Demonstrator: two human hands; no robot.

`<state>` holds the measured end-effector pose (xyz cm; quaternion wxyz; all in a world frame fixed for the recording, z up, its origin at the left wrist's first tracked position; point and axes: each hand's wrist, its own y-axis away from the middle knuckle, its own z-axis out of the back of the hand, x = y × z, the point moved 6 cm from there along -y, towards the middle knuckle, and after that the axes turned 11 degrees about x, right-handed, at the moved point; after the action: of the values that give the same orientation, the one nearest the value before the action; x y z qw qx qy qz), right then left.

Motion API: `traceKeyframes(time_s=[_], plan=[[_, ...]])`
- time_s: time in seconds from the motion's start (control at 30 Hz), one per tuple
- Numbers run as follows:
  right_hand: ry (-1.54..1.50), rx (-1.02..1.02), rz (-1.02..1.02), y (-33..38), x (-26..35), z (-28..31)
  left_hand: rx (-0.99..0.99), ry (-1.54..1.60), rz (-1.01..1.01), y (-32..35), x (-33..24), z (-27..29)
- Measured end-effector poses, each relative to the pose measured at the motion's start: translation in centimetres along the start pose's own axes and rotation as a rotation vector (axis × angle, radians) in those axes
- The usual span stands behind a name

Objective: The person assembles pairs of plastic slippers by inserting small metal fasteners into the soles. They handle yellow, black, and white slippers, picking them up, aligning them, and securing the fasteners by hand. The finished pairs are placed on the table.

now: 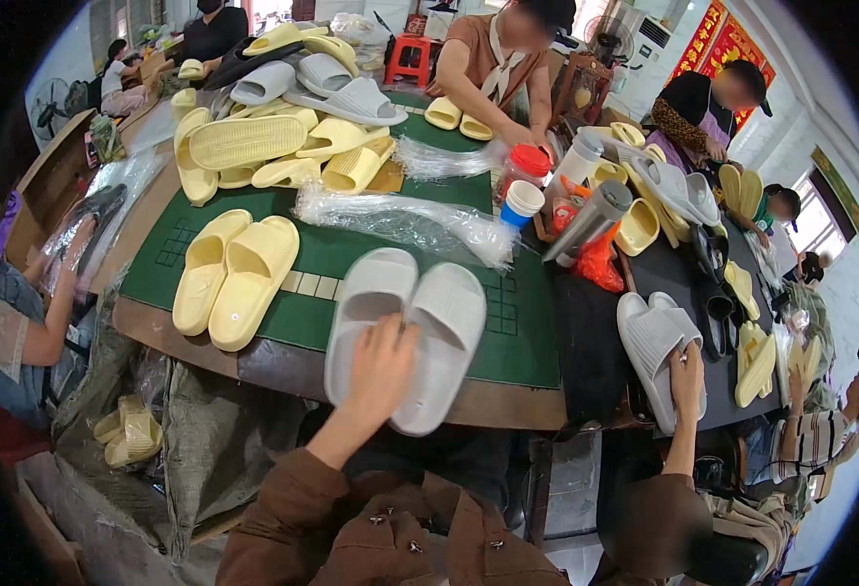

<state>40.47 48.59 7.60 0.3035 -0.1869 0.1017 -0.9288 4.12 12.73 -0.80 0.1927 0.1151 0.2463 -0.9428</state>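
Note:
My left hand [383,369] grips a pair of light grey slippers [441,337] at their inner edges, holding them side by side over the table's front edge, toes away from me. Out to the right, my right hand [685,374] is closed on a second grey pair [649,342] at the dark table. Its fingers are partly hidden by the slippers. A pair of pale yellow slippers [254,278] lies on the green mat [371,239], left of the pair in my left hand. Beyond them are clear plastic bags [410,220], laid flat in a bundle.
A heap of yellow and grey slippers [254,145] fills the back left. Cups and metal flasks [600,217] stand to the right, beside a red-lidded jar [528,164]. Co-workers sit around, one across the table [493,68]. A sack [195,459] hangs open at lower left.

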Motion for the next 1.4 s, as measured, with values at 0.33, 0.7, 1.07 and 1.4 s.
traceKeyframes(time_s=[0.33, 0.7, 1.07, 1.4], plan=[[-0.652, -0.036, 0.107, 2.7, 9.9, 2.7, 0.014, -0.242, 0.307, 1.5, 13.4, 5.4], [-0.815, 0.339, 0.298, 4.2, 25.3, -8.6, 0.01, -0.232, 0.409, 2.2, 18.9, 7.8], [-1.149, 0.548, 0.024, 4.1, 26.8, -19.0, -0.157, 0.174, 0.171, 0.8, 8.2, 7.6], [-0.84, 0.099, 0.256, 2.8, 23.7, -12.6, 0.062, 0.231, -0.02, -1.6, -0.7, 0.2]])
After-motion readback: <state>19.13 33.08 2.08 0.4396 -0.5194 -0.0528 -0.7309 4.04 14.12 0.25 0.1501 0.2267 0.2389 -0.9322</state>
